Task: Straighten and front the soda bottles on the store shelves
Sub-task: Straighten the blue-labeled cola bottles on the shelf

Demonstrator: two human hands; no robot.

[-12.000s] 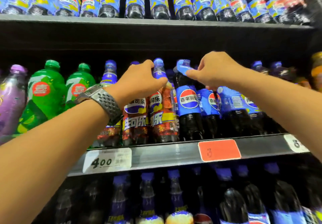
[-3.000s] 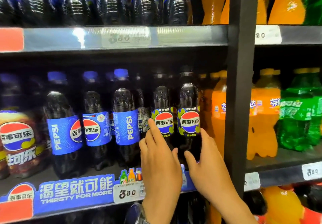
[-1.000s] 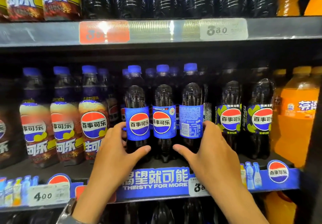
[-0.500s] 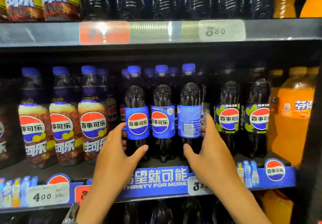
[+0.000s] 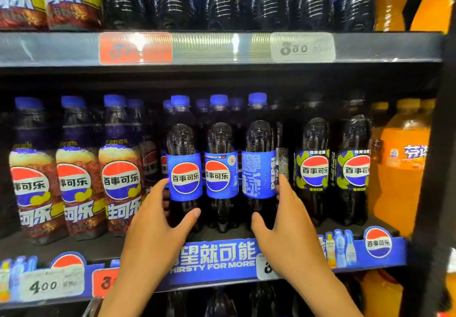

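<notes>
Rt blue-label bottle (image 5: 258,173): upright on mid shelf (image 5: 49,249), axis vertical, back label out, logo not showing; prob needs a twist. Lies at 11 o'clock of right hand (image 5: 283,233), which wraps its lower body and is the nearer hand. Left hand (image 5: 158,230), apart, wraps left blue-label bottle (image 5: 183,176), logo fronted. Fingertips behind bottles hidden; rear rows too dark.

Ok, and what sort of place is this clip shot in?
Most likely a shop's soft-drink aisle: tiered shelves packed with rows of cola bottles, price tags clipped to the shelf edges, and a branded promo strip along the front.
</notes>
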